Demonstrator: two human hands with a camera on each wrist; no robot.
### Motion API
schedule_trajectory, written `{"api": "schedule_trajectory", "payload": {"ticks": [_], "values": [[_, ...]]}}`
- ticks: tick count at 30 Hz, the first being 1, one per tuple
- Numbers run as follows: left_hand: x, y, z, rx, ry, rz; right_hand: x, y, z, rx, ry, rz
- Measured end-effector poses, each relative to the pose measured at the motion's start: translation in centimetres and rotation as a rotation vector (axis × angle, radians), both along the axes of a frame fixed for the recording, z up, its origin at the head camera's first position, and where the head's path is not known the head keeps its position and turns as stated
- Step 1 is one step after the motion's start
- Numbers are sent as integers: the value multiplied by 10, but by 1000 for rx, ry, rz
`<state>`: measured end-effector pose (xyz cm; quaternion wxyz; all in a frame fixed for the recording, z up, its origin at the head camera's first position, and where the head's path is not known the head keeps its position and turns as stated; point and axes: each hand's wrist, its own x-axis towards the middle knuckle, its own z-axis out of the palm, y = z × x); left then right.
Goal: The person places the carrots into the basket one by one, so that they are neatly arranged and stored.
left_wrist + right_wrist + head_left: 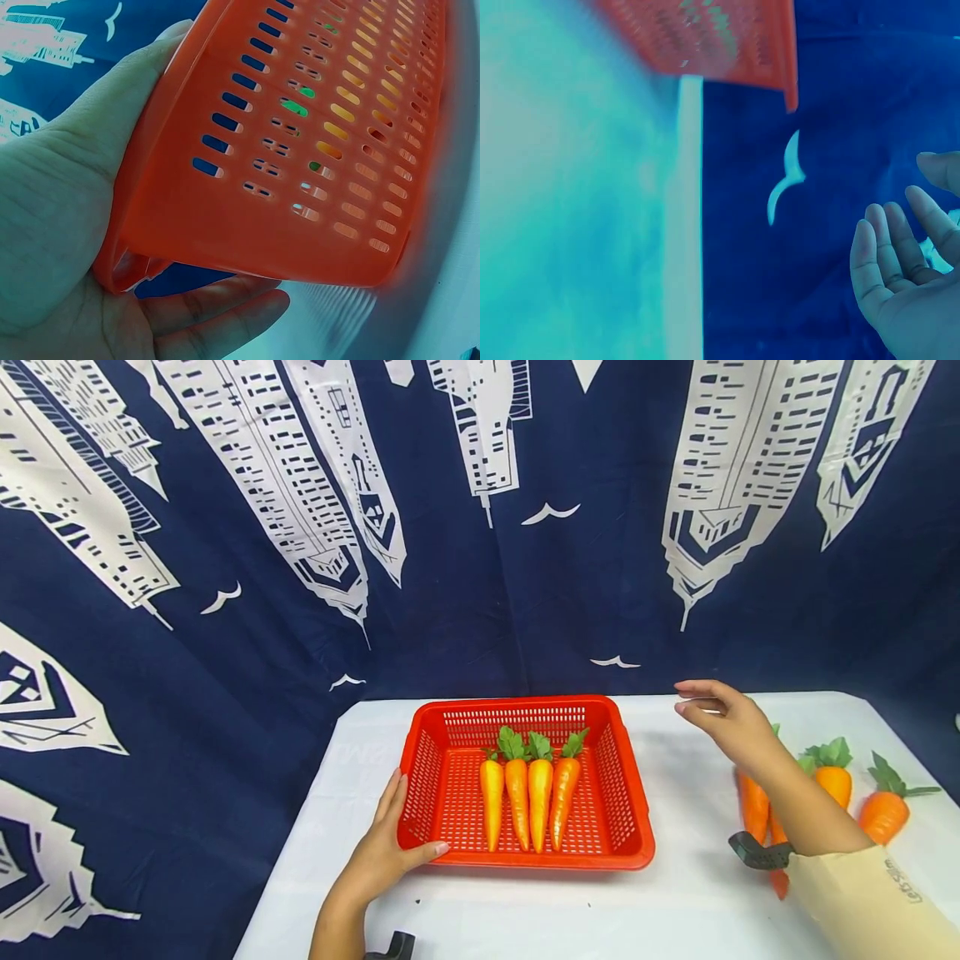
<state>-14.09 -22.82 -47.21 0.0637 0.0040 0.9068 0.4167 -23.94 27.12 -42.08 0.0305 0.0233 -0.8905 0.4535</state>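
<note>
The left hand [382,843] clasps the near left corner of the red plastic basket [525,860], thumb over the rim, presumably to steady it; inside, four carrots [517,793] lie side by side, leaves away from the person, apparently for a tidy row. The right hand [727,720] hovers empty, thumb and loosely bent fingers apart, while loose carrots [832,783] lie on the white surface [525,910] within easy reach, partly hidden by its arm.

Basket [528,860] sits kinda mid-surface [525,918], four carrots [519,797] in it, other carrots [832,783] off to the right, and there's cloth [465,585] past the far edge.
</note>
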Motion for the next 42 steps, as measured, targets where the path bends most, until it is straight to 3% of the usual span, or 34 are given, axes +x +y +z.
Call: {"api": "schedule_trajectory", "payload": {"ticks": [9,21,31,42], "values": [[1,0,-1,-5,10,-5,12,43,-18,105,-57,-26],[1,-1,-1,2,9,-11,25,82,-47,210,-166,57],[0,-1,0,4,-7,0,27,98,-64,286,-245,42],[1,-2,-1,16,9,-18,25,102,-72,337,-258,56]]}}
